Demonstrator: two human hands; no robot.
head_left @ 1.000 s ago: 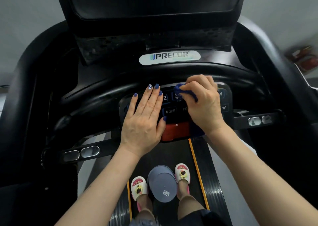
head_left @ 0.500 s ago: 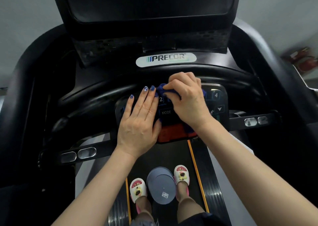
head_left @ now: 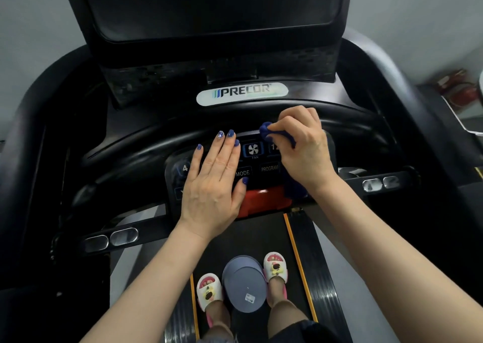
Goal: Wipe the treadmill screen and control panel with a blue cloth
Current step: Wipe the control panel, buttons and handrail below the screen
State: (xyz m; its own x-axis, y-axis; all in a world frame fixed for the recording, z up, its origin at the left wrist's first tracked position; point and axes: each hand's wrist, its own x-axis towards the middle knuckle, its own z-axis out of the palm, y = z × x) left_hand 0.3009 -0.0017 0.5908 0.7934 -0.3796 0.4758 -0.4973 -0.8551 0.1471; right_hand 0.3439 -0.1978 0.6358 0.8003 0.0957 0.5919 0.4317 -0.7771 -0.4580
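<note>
- The right hand (head_left: 304, 150) grips the blue cloth (head_left: 268, 131), mostly hidden beneath it.
- The left hand (head_left: 213, 178), fingers straight, covers part of the control panel (head_left: 261, 171).
- The screen (head_left: 209, 8) is cut off above.

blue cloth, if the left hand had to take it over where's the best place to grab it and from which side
Probably the bunched tip of the blue cloth poking out past the right hand, pinched from the left. It is the only loose, exposed part near the flat left hand; the rest is covered.
</note>
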